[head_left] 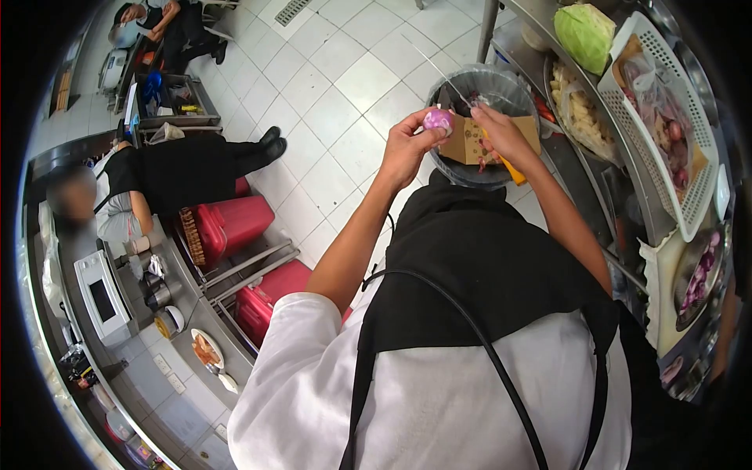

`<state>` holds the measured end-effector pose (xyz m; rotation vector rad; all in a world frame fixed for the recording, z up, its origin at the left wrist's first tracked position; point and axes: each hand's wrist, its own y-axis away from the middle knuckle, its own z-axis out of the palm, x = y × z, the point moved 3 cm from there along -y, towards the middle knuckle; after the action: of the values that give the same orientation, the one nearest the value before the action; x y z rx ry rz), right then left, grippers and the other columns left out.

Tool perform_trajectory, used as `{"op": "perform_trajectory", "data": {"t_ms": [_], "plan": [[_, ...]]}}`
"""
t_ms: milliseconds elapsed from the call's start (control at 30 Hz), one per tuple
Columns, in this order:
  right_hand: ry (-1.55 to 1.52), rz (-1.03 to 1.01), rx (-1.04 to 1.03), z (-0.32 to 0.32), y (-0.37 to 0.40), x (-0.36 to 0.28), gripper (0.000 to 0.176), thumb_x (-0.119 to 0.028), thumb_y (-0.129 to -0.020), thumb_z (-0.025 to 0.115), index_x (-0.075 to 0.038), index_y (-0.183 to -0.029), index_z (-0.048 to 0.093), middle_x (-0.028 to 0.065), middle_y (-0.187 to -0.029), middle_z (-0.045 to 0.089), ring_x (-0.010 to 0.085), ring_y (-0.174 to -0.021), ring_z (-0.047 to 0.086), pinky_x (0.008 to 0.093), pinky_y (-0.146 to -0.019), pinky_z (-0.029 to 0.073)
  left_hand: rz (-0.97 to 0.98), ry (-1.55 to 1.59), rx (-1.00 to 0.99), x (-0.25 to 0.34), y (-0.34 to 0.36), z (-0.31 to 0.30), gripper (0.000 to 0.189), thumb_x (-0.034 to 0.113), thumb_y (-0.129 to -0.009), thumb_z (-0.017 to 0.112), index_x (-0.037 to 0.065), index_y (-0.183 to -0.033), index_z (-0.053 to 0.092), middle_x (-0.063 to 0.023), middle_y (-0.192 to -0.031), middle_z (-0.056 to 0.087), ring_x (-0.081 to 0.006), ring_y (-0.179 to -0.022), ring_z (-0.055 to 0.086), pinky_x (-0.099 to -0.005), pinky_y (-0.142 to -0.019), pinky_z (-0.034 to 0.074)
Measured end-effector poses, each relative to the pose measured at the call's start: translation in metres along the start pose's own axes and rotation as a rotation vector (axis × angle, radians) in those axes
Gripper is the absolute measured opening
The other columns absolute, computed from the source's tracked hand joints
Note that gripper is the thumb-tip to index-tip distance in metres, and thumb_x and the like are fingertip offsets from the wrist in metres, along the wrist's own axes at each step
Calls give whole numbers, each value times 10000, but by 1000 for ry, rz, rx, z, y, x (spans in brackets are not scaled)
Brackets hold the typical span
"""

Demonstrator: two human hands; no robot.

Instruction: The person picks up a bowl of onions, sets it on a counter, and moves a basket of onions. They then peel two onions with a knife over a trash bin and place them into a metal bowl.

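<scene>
My left hand (409, 146) holds a purple onion (438, 121) between its fingers and thumb. A knife (435, 68) is in my right hand (501, 135), with its thin blade pointing up and left. An orange-yellow thing (513, 171) shows just below my right hand. Both hands are above a bin (457, 171) lined with a clear bag, which holds a piece of brown cardboard (472, 143) and reddish scraps. The onion is in front of the bin's left part, apart from the blade.
On the right, shelves carry a cabbage (585, 36), a white basket (662, 168) of onions, peeled pieces (580, 110) and a bowl of cut onion (699, 286). Co-workers (125, 188) are at the left, near red bins (235, 227) and a counter with a plate (207, 350).
</scene>
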<state>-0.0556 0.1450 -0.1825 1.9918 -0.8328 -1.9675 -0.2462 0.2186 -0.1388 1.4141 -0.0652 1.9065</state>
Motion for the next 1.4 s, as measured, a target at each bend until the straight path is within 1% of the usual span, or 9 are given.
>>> {"op": "perform_trajectory", "data": {"t_ms": [133, 233, 400, 567, 767, 867, 967, 1033, 1400], "plan": [[76, -22, 23, 3, 12, -15, 677, -514, -958, 535, -39, -1435, 467, 63, -637, 517, 137, -526, 510, 312, -495, 463, 32, -151, 69, 0, -3, -1, 402, 54, -860, 722, -72, -1220, 593, -112, -1110, 656, -178, -944, 660, -314, -857, 565], [233, -120, 5, 4, 27, -28, 681, -502, -954, 540, -8, -1417, 470, 175, -880, 667, 241, -783, 661, 358, -744, 532, 60, -196, 92, -1, -9, 2, 420, 77, -841, 755, -92, -1198, 611, -88, -1004, 668, -145, -851, 646, -270, -777, 541], [241, -325, -14, 14, 54, -43, 646, -456, -965, 536, 11, -1407, 466, 269, -1341, 562, 374, -1286, 527, 388, -1049, 406, 53, -238, 87, -1, -16, 7, 319, 49, -794, 751, -80, -1071, 660, -67, -870, 669, -115, -764, 622, -246, -709, 511], [311, -425, 21, 14, 63, -51, 630, -426, -968, 543, 0, -1423, 455, 243, -1305, 599, 327, -1201, 596, 370, -980, 455, 60, -307, 102, -3, -19, 12, 157, 20, -740, 715, -34, -878, 666, -49, -773, 657, -107, -712, 609, -246, -672, 495], [261, -372, -17, 13, 61, -48, 606, -408, -976, 537, 10, -1409, 471, 258, -1349, 565, 335, -1303, 522, 376, -1065, 383, 79, -366, 82, -4, -16, 12, 148, 30, -754, 721, -22, -877, 657, -28, -777, 646, -86, -708, 588, -234, -641, 472], [270, -480, 35, 16, 56, -43, 582, -410, -979, 538, -9, -1398, 492, 210, -1123, 672, 273, -1053, 661, 341, -911, 483, 121, -340, 68, -6, -18, 9, 201, 31, -765, 730, -33, -945, 667, -26, -799, 646, -81, -714, 580, -234, -637, 467], [230, -417, 9, 15, 53, -43, 552, -421, -983, 536, -45, -1387, 520, 87, -820, 619, 151, -714, 595, 279, -660, 465, 121, -333, 59, -6, -16, 7, 332, 33, -768, 748, -47, -1078, 660, -42, -848, 670, -95, -745, 603, -240, -666, 484], [158, -386, -6, 16, 50, -42, 531, -426, -988, 531, -72, -1384, 532, 16, -679, 534, 88, -565, 500, 250, -526, 406, 110, -345, 56, -1, -13, 9, 327, -7, -791, 725, -45, -1104, 642, -59, -896, 690, -132, -828, 648, -260, -777, 516], [-220, -67, -116, 8, 45, -45, 511, -463, -1000, 488, -110, -1366, 536, -15, -600, 450, 52, -441, 399, 230, -392, 339, 97, -89, -38, -10, -11, 4, 479, -144, -787, 663, -28, -1243, 574, -100, -1186, 629, -177, -1034, 642, -305, -898, 530]]}}
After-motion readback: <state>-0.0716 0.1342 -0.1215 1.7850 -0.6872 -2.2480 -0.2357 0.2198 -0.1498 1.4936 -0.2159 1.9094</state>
